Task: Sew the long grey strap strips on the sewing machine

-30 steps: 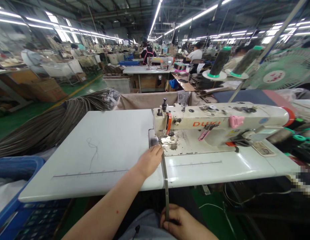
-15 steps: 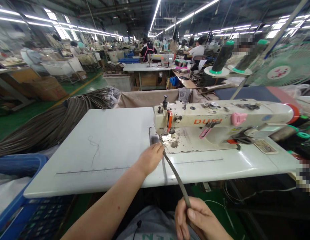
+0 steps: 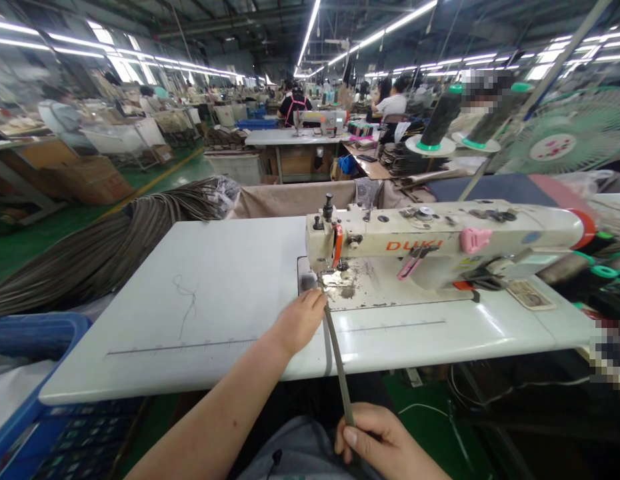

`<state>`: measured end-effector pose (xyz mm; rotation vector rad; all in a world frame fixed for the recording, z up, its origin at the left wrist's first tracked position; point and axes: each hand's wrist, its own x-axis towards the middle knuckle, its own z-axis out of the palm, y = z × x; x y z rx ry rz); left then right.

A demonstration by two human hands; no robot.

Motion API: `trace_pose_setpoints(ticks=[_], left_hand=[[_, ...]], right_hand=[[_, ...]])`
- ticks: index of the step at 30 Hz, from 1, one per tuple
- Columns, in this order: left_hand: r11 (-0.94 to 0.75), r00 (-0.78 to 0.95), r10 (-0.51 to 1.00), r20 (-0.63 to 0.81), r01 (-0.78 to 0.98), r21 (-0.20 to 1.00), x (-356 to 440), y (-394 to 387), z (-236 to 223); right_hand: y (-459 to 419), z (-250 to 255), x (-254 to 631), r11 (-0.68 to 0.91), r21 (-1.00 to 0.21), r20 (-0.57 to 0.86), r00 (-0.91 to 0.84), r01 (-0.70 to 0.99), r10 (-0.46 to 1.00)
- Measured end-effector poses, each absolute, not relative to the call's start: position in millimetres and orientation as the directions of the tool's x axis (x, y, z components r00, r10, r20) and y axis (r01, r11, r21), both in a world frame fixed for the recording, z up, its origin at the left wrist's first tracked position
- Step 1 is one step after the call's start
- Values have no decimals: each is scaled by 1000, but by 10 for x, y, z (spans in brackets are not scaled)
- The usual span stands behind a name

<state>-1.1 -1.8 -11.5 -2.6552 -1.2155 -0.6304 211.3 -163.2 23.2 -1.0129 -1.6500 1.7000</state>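
A narrow grey-brown strip runs from the needle area of the sewing machine down over the table's front edge. Close in front of the presser foot, my left hand is closed, fingertips pressed on the strip's upper end; the fingers hide that end. Below the table edge, my right hand pinches the strip between thumb and fingers, holding it fairly taut. A loose tangle of thread lies on the white table to the left, behind a printed ruler line.
At the left, a large bundle of similar strips lies behind a blue crate. Two thread cones and a green fan stand at the back right. Other people sit at machines farther off.
My right hand has shifted left and slightly down with the strip, which now hangs straighter. My left hand stays by the presser foot. The view has shifted slightly.
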Motion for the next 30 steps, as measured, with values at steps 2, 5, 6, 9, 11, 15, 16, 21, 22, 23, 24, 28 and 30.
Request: trace_pose_setpoints(ticks=[2,5,6,9,11,15,16,21,22,23,24,28,30], left_hand=[[-652,569,697,436,756,56,-3,-11,-112],[-647,564,709,424,759,72,6,4,-116],[-650,571,707,417,757,66,8,9,-120],[-650,580,704,409,758,43,13,24,-129],[-641,572,707,415,767,35,13,26,-132],[-653,591,685,427,757,-1,2,4,-126],[-660,599,675,430,751,-9,-2,-4,-121],[-665,599,663,449,747,-14,-2,-37,-82],[-663,595,666,450,749,-10,1,-38,-77],[-661,592,669,450,750,-5,3,-38,-76],[-660,588,672,450,752,2,4,-35,-77],[-675,589,651,478,738,9,-11,-19,-106],[-702,598,616,513,712,12,-25,-23,-124]], right_hand=[[-1638,212,2114,-107,-987,-154,-560,117,814],[-1654,171,2114,-118,-988,-156,-560,103,814],[-1660,154,2115,-128,-987,-158,-561,92,813],[-1665,113,2124,-184,-981,-185,-561,59,807],[-1654,108,2139,-202,-978,-191,-560,44,806],[-1614,142,2172,-88,-996,-85,-554,21,828],[-1605,148,2175,-55,-998,-54,-552,14,832],[-1565,141,2128,-27,-997,-56,-471,68,880],[-1558,136,2107,-40,-995,-75,-439,87,895],[-1552,131,2084,-67,-994,-98,-409,90,907],[-1548,124,2061,-108,-992,-127,-389,70,913],[-1542,52,1989,-324,-934,-238,-412,-151,880],[-1544,-22,1982,-352,-910,-240,-415,-219,878]])
